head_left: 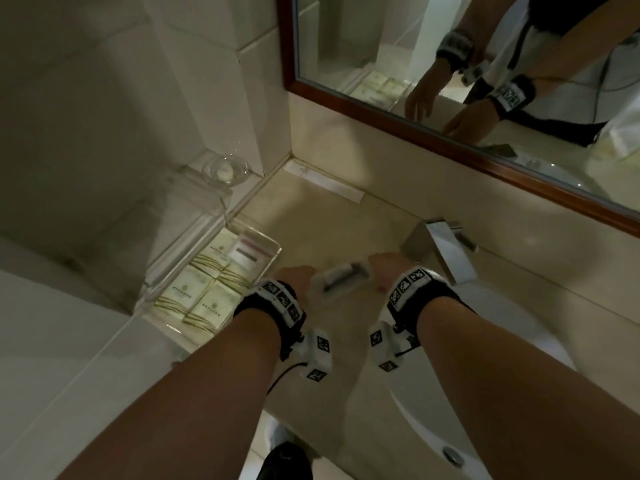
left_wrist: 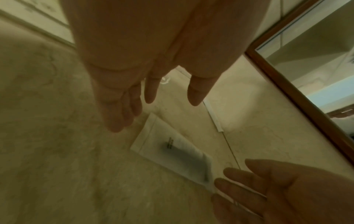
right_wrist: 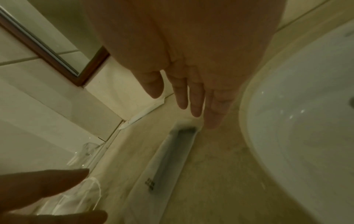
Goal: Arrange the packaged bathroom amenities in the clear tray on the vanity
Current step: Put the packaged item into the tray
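A translucent packet with a dark slim item inside lies flat on the beige vanity between my hands. My left hand hovers at its left end and my right hand at its right end, both with straight fingers and holding nothing. In the left wrist view my left hand is spread above the packet. The right hand reaches down to the packet's far end; whether it touches is unclear. The clear tray at the left holds several cream packets.
A long white packet lies against the back wall under the mirror. A glass dish with a soap stands in the back left corner. The chrome faucet and white sink are right of my hands.
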